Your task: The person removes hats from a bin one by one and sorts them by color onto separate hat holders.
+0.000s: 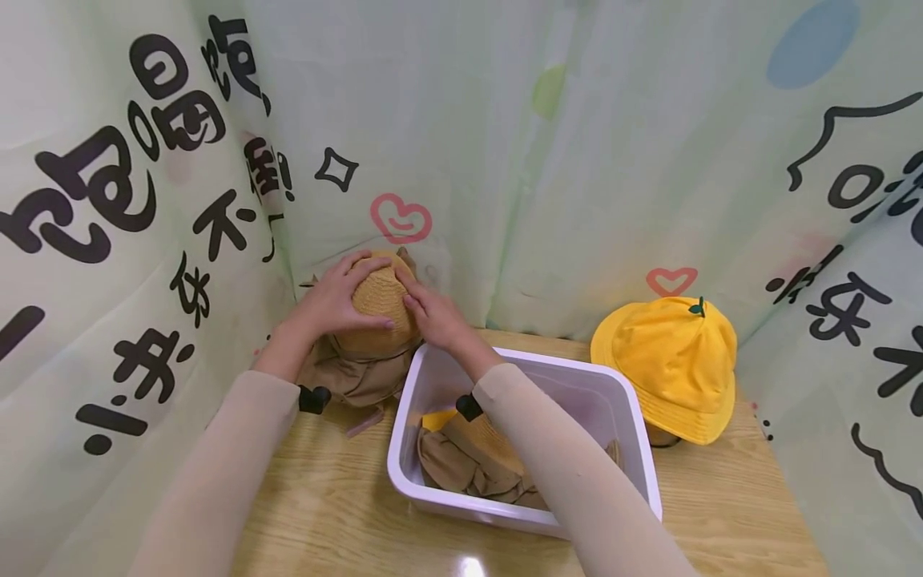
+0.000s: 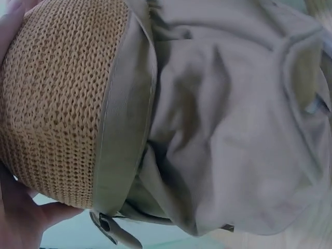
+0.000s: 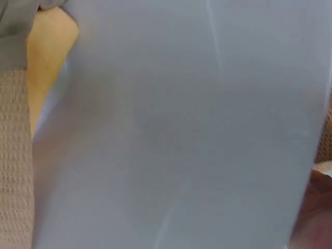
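Note:
At the back left of the table, both hands hold a sun hat [image 1: 380,290] with a woven straw crown and a soft brown cloth brim. My left hand [image 1: 333,298] spans the crown from the left, its thumb across the front. From the right side, my right hand [image 1: 437,319] grips the same crown, fingers near the top. In the left wrist view the knitted crown [image 2: 62,104] meets a cloth band, and the brim [image 2: 228,119] hangs in folds. The right wrist view mostly shows the bin wall [image 3: 171,124], with part of the right hand [image 3: 317,218] at the lower right.
A white plastic bin [image 1: 644,425] stands in front, beneath my right forearm. Inside lie another straw-and-brown hat [image 1: 457,461] and something yellow [image 1: 437,419]. A yellow bucket hat [image 1: 671,361] with a green sprout sits right of the bin. Printed curtains [image 1: 505,160] enclose the wooden table [image 1: 324,497].

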